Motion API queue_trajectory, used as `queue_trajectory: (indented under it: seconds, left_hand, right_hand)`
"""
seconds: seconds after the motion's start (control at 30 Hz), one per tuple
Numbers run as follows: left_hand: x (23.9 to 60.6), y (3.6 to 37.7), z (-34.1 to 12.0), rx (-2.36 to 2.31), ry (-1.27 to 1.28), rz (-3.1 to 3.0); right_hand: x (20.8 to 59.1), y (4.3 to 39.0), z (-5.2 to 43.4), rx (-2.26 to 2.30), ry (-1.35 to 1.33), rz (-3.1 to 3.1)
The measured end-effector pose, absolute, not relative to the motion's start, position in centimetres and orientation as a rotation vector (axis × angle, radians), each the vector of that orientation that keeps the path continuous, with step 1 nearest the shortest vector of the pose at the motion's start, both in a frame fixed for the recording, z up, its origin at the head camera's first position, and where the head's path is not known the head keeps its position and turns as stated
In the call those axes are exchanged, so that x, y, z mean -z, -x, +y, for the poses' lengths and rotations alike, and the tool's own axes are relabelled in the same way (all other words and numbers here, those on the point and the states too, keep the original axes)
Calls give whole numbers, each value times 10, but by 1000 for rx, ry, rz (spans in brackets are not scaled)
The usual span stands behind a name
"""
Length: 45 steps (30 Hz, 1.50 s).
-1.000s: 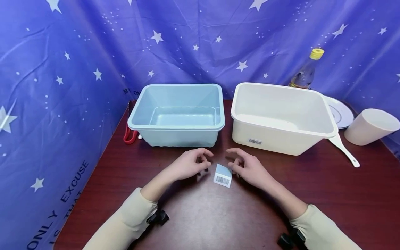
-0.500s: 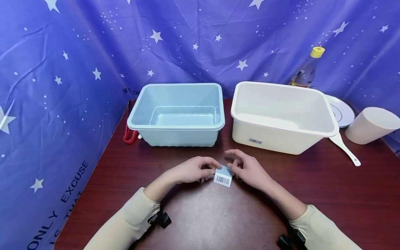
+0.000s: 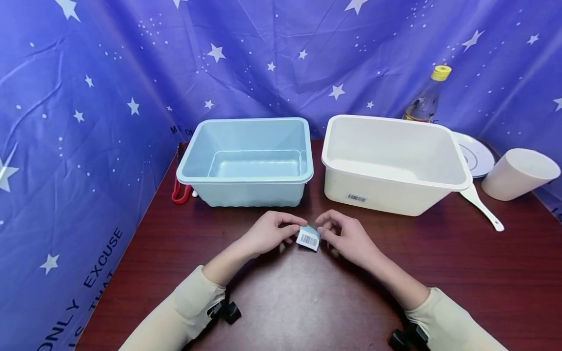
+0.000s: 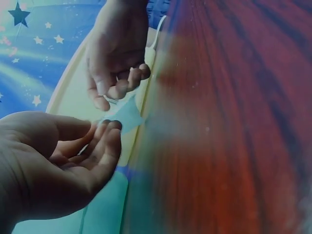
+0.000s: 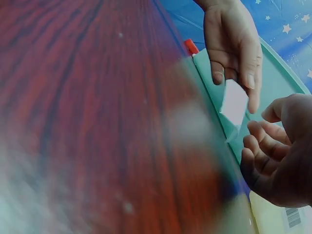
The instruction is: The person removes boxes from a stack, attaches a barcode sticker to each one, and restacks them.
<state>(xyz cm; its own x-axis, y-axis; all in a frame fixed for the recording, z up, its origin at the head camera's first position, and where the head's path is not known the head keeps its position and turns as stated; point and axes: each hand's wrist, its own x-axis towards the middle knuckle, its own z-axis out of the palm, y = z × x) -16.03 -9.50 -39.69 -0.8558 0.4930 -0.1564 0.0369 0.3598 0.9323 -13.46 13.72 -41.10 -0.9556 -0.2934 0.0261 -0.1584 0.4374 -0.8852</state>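
A small pale-blue box with a barcode label hangs just above the dark red table, in front of two tubs. My left hand pinches its left side between thumb and fingers, which the right wrist view shows plainly: left hand, box. My right hand is at the box's right edge with loosely curled fingers; I cannot tell whether they touch it. In the left wrist view the box sits between my left hand and my right hand.
A light-blue tub and a cream tub stand empty behind the hands. At the back right are a yellow-capped bottle, a white plate, a white spoon and a tipped beige cup. A red handle lies left of the blue tub.
My left hand has closed on the box and lifted it off the table, tilting it. My right hand has stayed close beside it.
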Motion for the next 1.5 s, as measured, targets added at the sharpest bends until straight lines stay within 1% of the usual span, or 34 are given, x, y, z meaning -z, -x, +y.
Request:
queue_trajectory:
  seconds: [0.33,0.5,0.63,0.77,1.0,1.2,1.37,1.5]
  left_hand:
    - [396,156,-88,-1718,-477,2129]
    - [397,156,-87,-1794,-426,2168]
    - [397,156,-86,-1914,-365,2111]
    - [396,156,-85,-2006,-328,2024]
    - [396,156,-85,-2023,-358,1970]
    - [394,156,-85,-2056,-333,1989]
    - [391,155,-84,-2139,-295,1954]
    - [391,154,-83,-2190,-273,1920]
  right_hand:
    - [412,129,131,1602,459,2512]
    - [411,129,129,1596,470,2579]
    - [411,129,129,1600,369,2600]
    - [410,130,129,1700,237,2465]
    - [407,129,128,1837,135,2294]
    - [408,130,127,1839,149,2286]
    - [405,126,127,1844,193,2582]
    - [400,120,123,1794,363,2736]
